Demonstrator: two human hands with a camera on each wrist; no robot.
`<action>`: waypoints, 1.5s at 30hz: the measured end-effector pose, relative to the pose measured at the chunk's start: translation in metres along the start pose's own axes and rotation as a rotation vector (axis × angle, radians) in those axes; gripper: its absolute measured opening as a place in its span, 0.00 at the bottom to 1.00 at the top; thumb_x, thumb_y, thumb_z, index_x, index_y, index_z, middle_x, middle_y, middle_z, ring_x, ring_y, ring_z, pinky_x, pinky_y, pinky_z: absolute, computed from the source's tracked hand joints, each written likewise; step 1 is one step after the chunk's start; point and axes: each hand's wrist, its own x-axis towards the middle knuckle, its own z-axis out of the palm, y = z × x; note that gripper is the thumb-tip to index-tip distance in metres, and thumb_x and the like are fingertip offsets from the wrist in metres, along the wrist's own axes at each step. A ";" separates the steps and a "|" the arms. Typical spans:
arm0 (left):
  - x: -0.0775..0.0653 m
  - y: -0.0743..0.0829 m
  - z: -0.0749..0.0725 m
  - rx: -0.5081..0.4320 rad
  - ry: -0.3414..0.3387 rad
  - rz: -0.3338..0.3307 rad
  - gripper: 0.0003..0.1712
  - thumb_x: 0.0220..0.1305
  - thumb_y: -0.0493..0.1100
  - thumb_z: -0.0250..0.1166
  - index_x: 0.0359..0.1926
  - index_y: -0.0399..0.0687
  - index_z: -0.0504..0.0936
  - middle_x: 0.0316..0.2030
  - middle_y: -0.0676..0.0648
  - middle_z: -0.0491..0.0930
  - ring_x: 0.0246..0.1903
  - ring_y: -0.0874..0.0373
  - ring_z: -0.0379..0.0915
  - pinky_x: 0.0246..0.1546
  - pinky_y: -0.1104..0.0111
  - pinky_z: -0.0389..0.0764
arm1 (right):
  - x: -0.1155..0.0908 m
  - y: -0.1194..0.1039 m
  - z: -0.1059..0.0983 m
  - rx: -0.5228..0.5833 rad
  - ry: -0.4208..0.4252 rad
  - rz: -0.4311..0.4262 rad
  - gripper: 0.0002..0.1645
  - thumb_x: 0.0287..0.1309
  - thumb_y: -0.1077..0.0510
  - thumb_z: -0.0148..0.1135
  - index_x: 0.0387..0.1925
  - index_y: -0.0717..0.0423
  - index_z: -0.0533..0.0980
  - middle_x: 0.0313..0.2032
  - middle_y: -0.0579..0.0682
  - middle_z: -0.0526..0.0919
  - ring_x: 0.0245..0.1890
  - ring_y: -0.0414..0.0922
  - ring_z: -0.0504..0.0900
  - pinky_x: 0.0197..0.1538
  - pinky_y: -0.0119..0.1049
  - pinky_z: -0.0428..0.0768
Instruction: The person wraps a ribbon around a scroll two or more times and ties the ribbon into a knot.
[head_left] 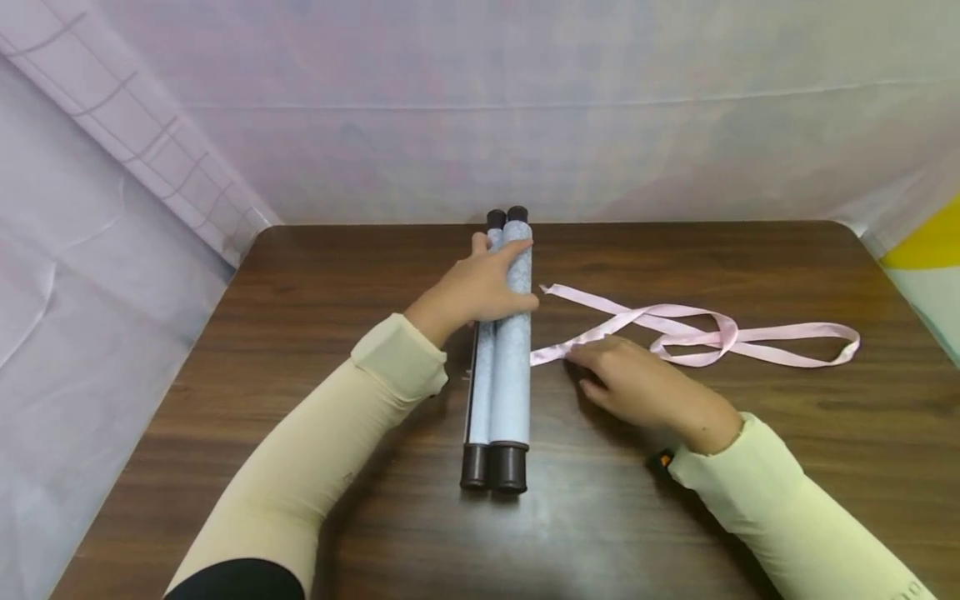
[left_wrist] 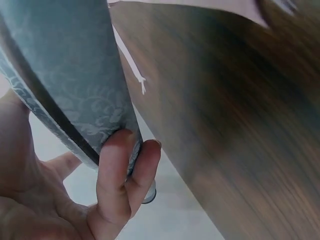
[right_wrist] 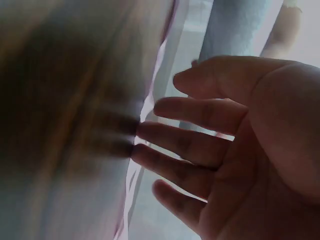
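Observation:
A scroll, rolled from both ends into two pale blue-grey patterned rolls with dark brown end knobs, points away from me at the table's middle. My left hand grips it across the upper half; in the left wrist view, fingers curl round the patterned roll. To the right, a pink satin ribbon lies in loose loops, and its left part reaches the scroll's side. With fingers extended, my right hand touches the ribbon near the scroll. Fingertips meet the ribbon in the right wrist view.
The brown wood-grain table has its far edge against a pale curtain. White sheeting hangs along the left side. A yellow patch shows beyond the right edge.

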 end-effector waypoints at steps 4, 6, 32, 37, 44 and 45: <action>0.003 0.005 0.002 0.030 0.009 0.014 0.52 0.46 0.63 0.62 0.71 0.79 0.46 0.68 0.34 0.42 0.24 0.48 0.73 0.09 0.66 0.77 | 0.003 -0.007 0.002 -0.021 -0.003 -0.010 0.25 0.54 0.61 0.60 0.53 0.70 0.73 0.52 0.65 0.79 0.52 0.58 0.74 0.56 0.54 0.72; 0.006 0.007 0.005 0.052 0.013 0.019 0.52 0.46 0.63 0.62 0.71 0.77 0.47 0.68 0.33 0.42 0.26 0.48 0.72 0.12 0.66 0.77 | 0.003 -0.011 0.003 -0.026 -0.003 -0.008 0.26 0.54 0.60 0.60 0.53 0.70 0.73 0.53 0.66 0.78 0.53 0.59 0.73 0.56 0.56 0.71; 0.007 0.004 0.029 0.217 0.006 -0.015 0.53 0.46 0.65 0.62 0.73 0.66 0.49 0.68 0.29 0.41 0.38 0.43 0.71 0.33 0.57 0.77 | 0.004 -0.035 0.011 -0.003 -0.052 -0.015 0.28 0.56 0.55 0.60 0.56 0.68 0.72 0.56 0.66 0.75 0.54 0.58 0.71 0.57 0.53 0.72; 0.008 0.005 0.029 0.257 0.008 -0.034 0.53 0.47 0.67 0.62 0.73 0.66 0.49 0.69 0.28 0.39 0.41 0.42 0.71 0.38 0.56 0.77 | 0.004 -0.035 0.010 -0.012 -0.043 -0.024 0.29 0.55 0.55 0.61 0.55 0.68 0.72 0.56 0.67 0.75 0.54 0.58 0.71 0.57 0.53 0.72; 0.011 0.008 0.030 0.304 -0.017 -0.018 0.51 0.51 0.70 0.57 0.73 0.66 0.47 0.69 0.30 0.42 0.37 0.45 0.71 0.35 0.57 0.77 | 0.002 -0.038 0.004 -0.024 0.042 -0.012 0.26 0.52 0.58 0.63 0.52 0.66 0.74 0.51 0.62 0.78 0.51 0.54 0.74 0.55 0.51 0.74; 0.011 0.007 0.029 0.311 -0.024 -0.010 0.50 0.53 0.72 0.55 0.73 0.66 0.46 0.70 0.30 0.42 0.37 0.44 0.72 0.36 0.56 0.77 | 0.002 -0.040 0.003 -0.032 0.074 -0.021 0.25 0.52 0.59 0.63 0.52 0.65 0.74 0.50 0.61 0.78 0.50 0.52 0.74 0.54 0.50 0.75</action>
